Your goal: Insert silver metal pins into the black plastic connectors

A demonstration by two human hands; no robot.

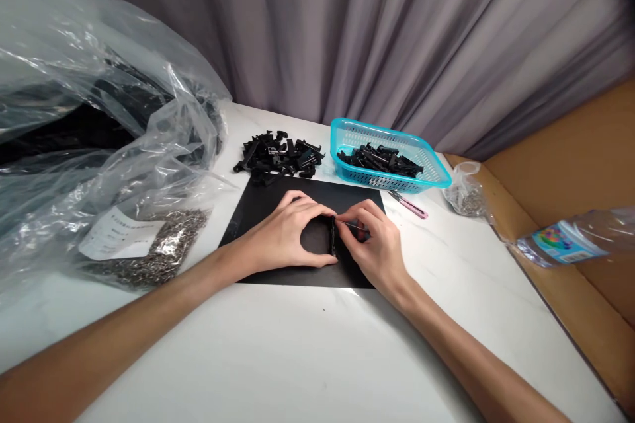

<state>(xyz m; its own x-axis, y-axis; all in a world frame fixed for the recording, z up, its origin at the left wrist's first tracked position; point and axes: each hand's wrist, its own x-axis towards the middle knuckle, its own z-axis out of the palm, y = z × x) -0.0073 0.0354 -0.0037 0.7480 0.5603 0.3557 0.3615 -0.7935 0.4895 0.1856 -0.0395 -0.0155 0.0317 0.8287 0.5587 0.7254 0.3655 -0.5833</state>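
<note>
My left hand (290, 231) is closed around a slim black plastic part (333, 238), thumb at its near end and fingertips at its far end. The part stands on a black mat (268, 201). Close on its right side, my right hand (374, 238) pinches a thin dark-grey tool (356, 227) whose kind I cannot make out. Its fingertips meet the far end of the part, and the tool's tip is hidden there. Behind the mat lies a loose pile of black plastic parts (280, 155). More such parts (384, 160) fill a blue plastic basket (441, 175).
A pink-handled cutter (409, 205) lies right of the mat. On the left are a large clear plastic bag (169, 139) and a labelled bag of small metal pieces (173, 244). A small knotted bag (466, 195) and a plastic bottle (570, 241) sit at the right, beside cardboard (560, 172).
</note>
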